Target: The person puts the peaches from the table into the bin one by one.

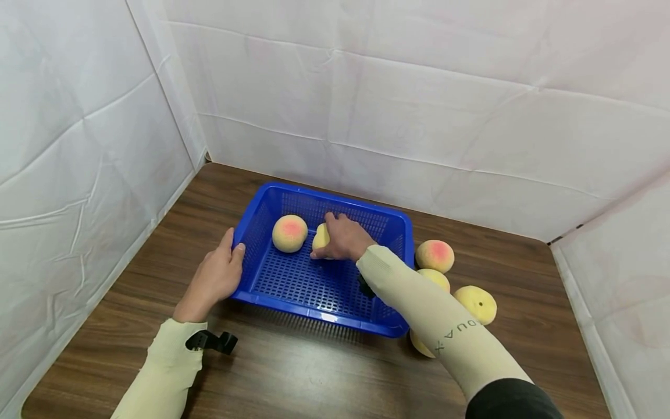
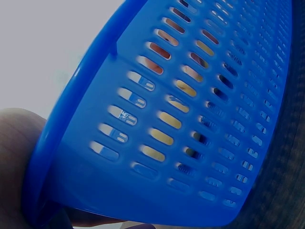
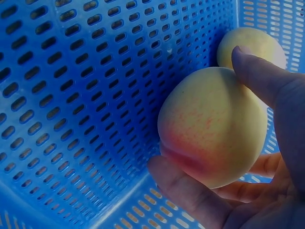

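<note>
A blue plastic basket (image 1: 324, 316) with slotted walls stands on the table. My left hand (image 1: 217, 270) grips its left rim; in the left wrist view the basket's outer wall (image 2: 95, 191) fills most of the picture and hides most of that hand. Inside the basket, my right hand (image 1: 345, 238) holds a yellow peach with a red blush (image 3: 209, 124), thumb on one side and fingers curled round the other. The peach is close to the basket floor; whether it touches cannot be told. A second peach (image 1: 289, 233) lies to its left in the basket.
Several peaches lie on the brown wooden table (image 1: 309, 372) right of the basket, among them a blushed one (image 1: 435, 256) and a yellow one (image 1: 475, 304); the right forearm partly covers others. White cloth walls (image 1: 366, 105) enclose the back and sides.
</note>
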`<state>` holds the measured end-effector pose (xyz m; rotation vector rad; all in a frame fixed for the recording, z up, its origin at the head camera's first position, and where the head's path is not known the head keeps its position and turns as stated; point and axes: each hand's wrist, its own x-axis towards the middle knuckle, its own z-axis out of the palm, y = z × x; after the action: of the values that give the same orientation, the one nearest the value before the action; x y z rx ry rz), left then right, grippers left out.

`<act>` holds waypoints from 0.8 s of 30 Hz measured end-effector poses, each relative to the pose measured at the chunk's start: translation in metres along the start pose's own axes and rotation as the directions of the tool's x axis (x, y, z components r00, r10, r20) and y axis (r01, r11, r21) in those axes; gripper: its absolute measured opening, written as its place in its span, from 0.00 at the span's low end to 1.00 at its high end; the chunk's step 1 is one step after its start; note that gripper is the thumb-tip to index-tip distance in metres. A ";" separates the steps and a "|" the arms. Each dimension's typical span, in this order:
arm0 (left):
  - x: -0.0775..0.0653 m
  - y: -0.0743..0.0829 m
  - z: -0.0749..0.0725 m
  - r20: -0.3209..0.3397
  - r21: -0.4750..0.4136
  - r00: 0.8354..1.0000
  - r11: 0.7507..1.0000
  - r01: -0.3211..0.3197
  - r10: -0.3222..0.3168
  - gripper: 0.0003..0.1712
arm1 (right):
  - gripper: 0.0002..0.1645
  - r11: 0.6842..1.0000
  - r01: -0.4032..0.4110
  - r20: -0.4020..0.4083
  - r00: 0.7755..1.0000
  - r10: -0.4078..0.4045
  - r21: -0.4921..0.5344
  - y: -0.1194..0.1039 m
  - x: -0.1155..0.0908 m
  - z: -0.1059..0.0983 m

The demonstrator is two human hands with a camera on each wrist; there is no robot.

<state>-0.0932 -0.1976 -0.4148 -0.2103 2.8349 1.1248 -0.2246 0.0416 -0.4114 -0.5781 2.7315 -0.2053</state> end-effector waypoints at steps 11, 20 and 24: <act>0.001 -0.002 -0.001 -0.002 0.001 1.000 1.000 -0.006 0.006 0.34 | 0.54 1.000 0.015 -0.030 0.999 -0.016 -0.024 0.000 -0.002 -0.001; 0.001 -0.003 -0.001 -0.004 -0.004 1.000 1.000 -0.006 0.006 0.34 | 0.51 0.998 0.038 -0.041 0.998 -0.040 -0.050 0.000 -0.003 -0.005; 0.003 -0.004 -0.001 -0.005 -0.007 1.000 1.000 -0.009 0.009 0.34 | 0.51 0.997 0.048 -0.043 0.998 -0.051 -0.064 0.000 -0.003 -0.006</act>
<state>-0.0951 -0.2011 -0.4169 -0.2018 2.8395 1.1371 -0.2240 0.0430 -0.4048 -0.6669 2.7772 -0.1462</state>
